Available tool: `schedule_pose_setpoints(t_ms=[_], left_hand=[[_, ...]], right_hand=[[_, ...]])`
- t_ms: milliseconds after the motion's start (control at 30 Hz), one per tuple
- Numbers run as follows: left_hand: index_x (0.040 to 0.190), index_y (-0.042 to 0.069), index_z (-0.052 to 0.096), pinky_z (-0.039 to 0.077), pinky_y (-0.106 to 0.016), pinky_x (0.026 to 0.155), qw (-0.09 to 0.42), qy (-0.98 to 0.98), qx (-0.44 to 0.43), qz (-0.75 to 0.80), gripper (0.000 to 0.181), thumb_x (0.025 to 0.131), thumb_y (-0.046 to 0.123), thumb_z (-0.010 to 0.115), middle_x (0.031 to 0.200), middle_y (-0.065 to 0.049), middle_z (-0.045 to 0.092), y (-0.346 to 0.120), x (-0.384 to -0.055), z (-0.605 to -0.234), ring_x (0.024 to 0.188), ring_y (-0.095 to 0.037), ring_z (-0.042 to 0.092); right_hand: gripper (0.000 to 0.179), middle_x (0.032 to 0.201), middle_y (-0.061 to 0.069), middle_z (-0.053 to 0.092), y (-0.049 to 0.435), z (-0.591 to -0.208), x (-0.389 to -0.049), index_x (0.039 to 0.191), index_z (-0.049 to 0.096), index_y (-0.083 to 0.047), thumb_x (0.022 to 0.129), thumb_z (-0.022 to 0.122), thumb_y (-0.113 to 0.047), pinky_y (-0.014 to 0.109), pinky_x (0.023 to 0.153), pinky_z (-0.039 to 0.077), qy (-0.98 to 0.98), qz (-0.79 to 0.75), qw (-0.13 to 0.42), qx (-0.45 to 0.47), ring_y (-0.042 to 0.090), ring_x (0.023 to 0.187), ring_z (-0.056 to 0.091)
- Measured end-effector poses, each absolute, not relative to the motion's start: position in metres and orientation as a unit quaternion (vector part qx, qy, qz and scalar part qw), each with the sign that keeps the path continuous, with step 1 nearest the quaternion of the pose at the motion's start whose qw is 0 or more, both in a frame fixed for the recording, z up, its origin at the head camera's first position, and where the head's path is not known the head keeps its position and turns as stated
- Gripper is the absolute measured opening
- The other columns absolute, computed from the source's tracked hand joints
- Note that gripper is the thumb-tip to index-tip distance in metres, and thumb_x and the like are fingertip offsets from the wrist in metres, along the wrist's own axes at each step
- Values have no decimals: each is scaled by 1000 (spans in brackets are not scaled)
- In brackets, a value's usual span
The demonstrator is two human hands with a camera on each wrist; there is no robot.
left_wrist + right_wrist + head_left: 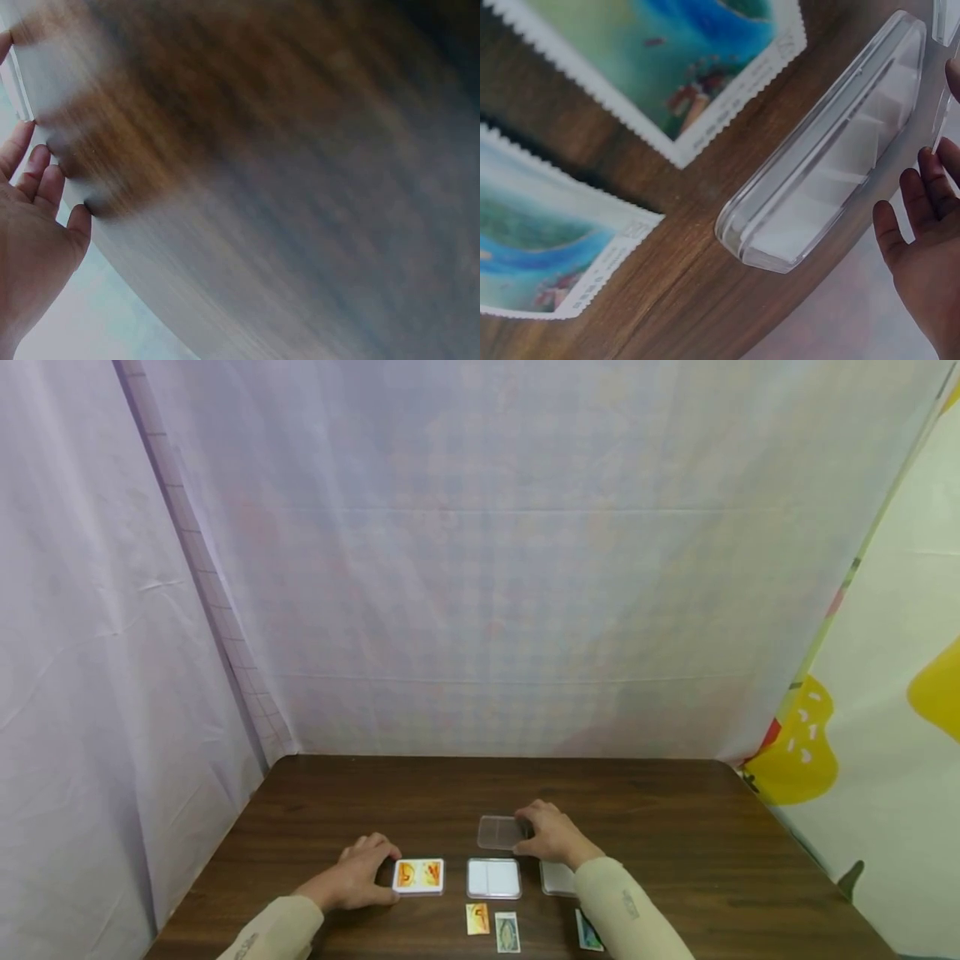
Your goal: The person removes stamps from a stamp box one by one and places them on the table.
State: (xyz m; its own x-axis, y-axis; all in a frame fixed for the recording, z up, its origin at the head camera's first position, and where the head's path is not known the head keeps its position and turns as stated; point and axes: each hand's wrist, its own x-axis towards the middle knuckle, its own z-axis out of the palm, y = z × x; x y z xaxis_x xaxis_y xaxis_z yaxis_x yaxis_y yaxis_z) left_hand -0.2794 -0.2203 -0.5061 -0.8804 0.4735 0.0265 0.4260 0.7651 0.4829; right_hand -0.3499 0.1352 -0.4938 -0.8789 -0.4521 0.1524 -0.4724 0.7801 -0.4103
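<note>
My left hand (360, 870) grips the left end of a flat clear case (419, 877) that shows two orange stamps on white. Thumb and index finger sit at its near and far corners; in the left wrist view only the case's edge (22, 90) shows. My right hand (553, 835) pinches the right end of a clear lid (498, 832) behind the middle case. That middle case (492, 878) shows a white, divided inside. A third case (557, 878) lies under the right forearm, partly hidden; the right wrist view shows its clear side (817, 202).
Loose stamps lie near the front: an orange one (477, 919), a grey-green one (507, 932), and blue-green ones at the right, one (588, 930) partly behind the right sleeve. Brown wooden table (360, 793); white curtains (487, 610) hang behind and beside it.
</note>
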Motion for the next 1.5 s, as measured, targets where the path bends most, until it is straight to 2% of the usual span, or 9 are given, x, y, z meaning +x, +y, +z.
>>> schedule_pose_setpoints(t_ms=[867,1200,1500], left_hand=[[115,9,58,35,-57,91,42,940,238,240,50,76,31,82,119,-7,49,-220,-279,-507,112,-34,44],[115,10,58,35,-57,91,43,940,239,241,50,76,32,82,119,-6,49,-220,-280,-507,111,-33,44],[114,9,58,35,-57,90,39,939,243,241,51,76,32,81,118,-6,48,-219,-278,-506,110,-33,44]], right_hand=[[54,120,17,59,137,-497,-351,125,63,1,81,81,-24,63,99,37,-949,220,15,225,39,117,52],[48,114,15,62,127,-493,-346,120,65,2,80,79,-22,57,93,44,-932,257,49,251,38,109,56],[42,111,12,64,110,-495,-342,118,67,-1,84,77,-23,50,89,47,-923,285,50,254,32,103,58]])
